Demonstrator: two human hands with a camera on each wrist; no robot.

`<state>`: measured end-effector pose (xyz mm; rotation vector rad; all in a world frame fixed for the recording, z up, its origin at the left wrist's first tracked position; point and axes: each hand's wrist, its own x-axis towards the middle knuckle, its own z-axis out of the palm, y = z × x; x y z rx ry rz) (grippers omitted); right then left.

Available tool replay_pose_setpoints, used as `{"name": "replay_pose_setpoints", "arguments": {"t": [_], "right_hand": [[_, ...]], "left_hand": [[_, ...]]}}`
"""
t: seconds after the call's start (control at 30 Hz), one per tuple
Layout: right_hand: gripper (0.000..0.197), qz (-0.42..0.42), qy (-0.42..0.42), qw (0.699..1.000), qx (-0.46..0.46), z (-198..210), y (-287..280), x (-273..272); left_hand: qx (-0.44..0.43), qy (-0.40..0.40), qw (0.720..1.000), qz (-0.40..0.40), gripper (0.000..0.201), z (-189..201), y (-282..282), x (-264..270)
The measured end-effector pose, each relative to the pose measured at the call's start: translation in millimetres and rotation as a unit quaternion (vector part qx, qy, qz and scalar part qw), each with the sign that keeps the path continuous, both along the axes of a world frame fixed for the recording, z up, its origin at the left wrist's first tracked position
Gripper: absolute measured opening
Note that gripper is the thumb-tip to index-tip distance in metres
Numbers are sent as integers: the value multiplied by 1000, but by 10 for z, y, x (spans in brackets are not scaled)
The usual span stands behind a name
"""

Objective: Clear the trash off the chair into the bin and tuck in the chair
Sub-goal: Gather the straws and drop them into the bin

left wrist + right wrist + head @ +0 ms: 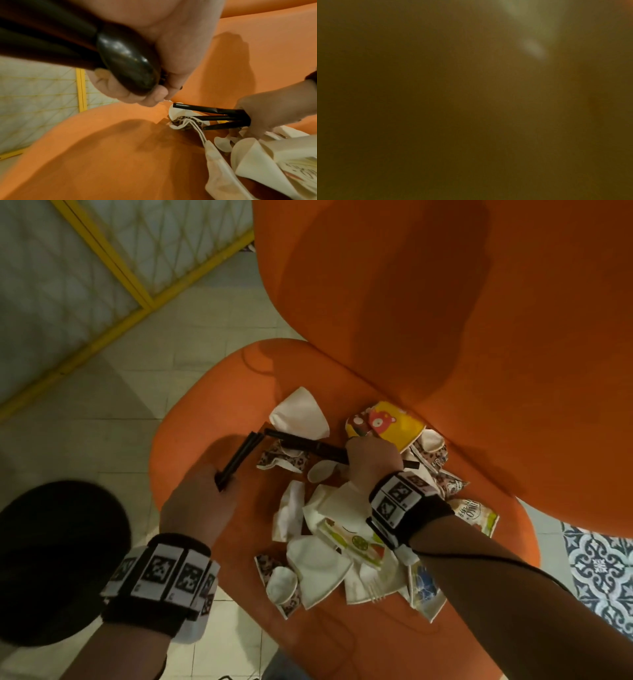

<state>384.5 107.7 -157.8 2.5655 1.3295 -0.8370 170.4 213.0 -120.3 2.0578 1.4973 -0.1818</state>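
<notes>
An orange chair [212, 419] carries a heap of trash: crushed white paper cups [301, 412], leopard-print cups [281, 583], a yellow cartoon cup [390, 422] and wrappers [476, 515]. My left hand [198, 501] grips a bundle of black straws [239, 457] over the seat's left side; in the left wrist view a black spoon [126, 67] sits in that same grip. My right hand [373, 460] holds another bunch of black straws [308, 443] above the heap; the same straws [214, 116] show in the left wrist view. The right wrist view is dark and blurred.
A dark round shape [58, 563], maybe the bin, lies at the lower left on the tiled floor [191, 330]. A yellow-framed mesh panel [113, 268] stands behind. Patterned tiles [599, 563] show at the right. The chair's back [445, 302] rises close above the heap.
</notes>
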Motion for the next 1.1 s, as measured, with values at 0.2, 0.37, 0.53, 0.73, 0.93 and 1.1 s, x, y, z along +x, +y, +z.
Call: {"name": "replay_pose_setpoints", "arguments": {"t": [0.2,0.37,0.53,0.73,0.93,1.1], "right_hand": [[15,-78,39,995,45,9,-70,115],[23,-208,77,952,210,240,-205,192],[27,-326,94,869,361,388,-426,274],[23,-407,69,800,436,408,-661,388],[16,-450,61,740,495,424,-846,529],[12,-443,66,727,520,460,-1057,560]], "left_hand": [[30,-55,998,3,31,126,-160,133],[-10,-75,995,-66,31,60,-332,495],[23,-51,977,-205,25,-259,-405,1018],[24,32,962,-269,24,-603,-501,1438],[53,74,958,-273,25,-706,-563,1490],[-4,93,958,-272,23,-711,-470,1563]]}}
